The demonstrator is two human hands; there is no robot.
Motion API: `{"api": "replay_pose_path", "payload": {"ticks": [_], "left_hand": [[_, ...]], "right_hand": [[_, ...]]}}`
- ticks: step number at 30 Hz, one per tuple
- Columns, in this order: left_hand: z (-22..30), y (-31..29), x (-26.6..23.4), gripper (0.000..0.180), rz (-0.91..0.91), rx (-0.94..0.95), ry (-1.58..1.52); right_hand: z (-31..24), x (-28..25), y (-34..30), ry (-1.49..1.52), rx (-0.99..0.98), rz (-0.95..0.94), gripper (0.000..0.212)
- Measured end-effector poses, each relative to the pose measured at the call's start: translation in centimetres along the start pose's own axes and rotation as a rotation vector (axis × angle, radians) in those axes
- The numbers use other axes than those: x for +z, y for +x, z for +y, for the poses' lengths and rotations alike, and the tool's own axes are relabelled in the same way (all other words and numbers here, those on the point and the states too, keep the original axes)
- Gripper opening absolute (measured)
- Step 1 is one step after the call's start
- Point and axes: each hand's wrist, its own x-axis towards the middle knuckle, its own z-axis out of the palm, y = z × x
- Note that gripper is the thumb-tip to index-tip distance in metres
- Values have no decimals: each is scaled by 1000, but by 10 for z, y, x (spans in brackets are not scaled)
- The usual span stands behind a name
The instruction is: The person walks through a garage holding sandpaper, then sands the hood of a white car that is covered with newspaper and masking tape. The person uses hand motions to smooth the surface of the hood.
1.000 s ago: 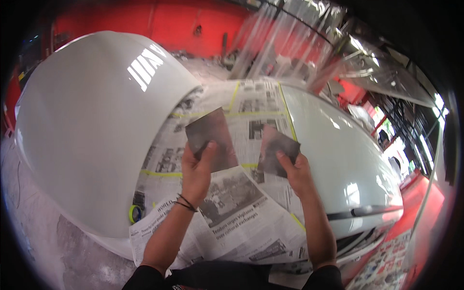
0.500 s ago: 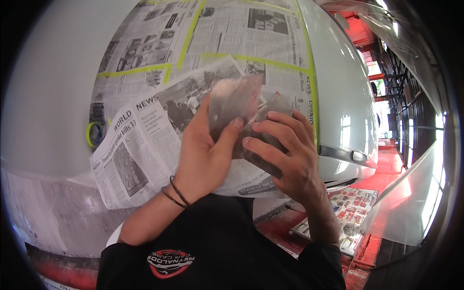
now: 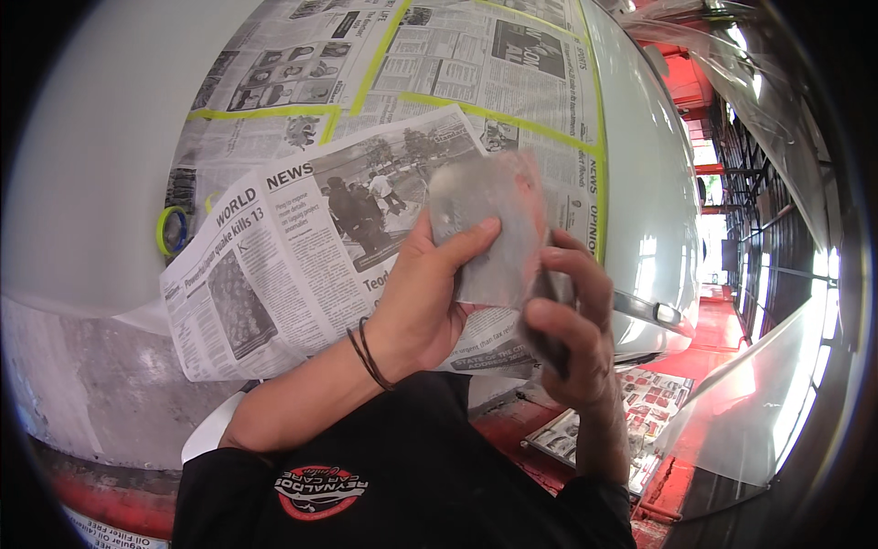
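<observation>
In my left hand (image 3: 434, 284) is a worn grey sheet with a pinkish edge, a piece of sandpaper by its look (image 3: 489, 220); my thumb presses flat on its face. My right hand (image 3: 585, 339) grips a smaller dark grey piece (image 3: 556, 291), tilted nearly edge-on beside the sheet's right edge. Fingers and blur hide much of that piece, and I cannot tell whether the two touch. Below my hands, a loose newspaper page (image 3: 293, 220) lies across the car panel, partly under my left forearm.
More newspaper (image 3: 457, 69), bordered by yellow-green tape (image 3: 343, 91), covers the white car panel (image 3: 101, 183). A tape roll (image 3: 171, 231) rests at the newspaper's left edge. Right of the car are clear plastic sheeting (image 3: 768, 384) and a paper-covered board (image 3: 658, 403) on the red floor.
My hands have shifted right, and the grey sheet has come round to face me more squarely. The dark piece in my right hand has turned from lying across behind it to nearly edge-on.
</observation>
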Motion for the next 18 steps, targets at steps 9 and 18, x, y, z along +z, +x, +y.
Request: {"api": "replay_pose_path", "payload": {"ticks": [9, 18], "left_hand": [[10, 71, 7, 49, -149, -82, 280], [16, 225, 31, 52, -338, -86, 568]], "right_hand": [[56, -85, -23, -525, 197, -22, 54], [104, -101, -6, -708, 121, -121, 52]]}}
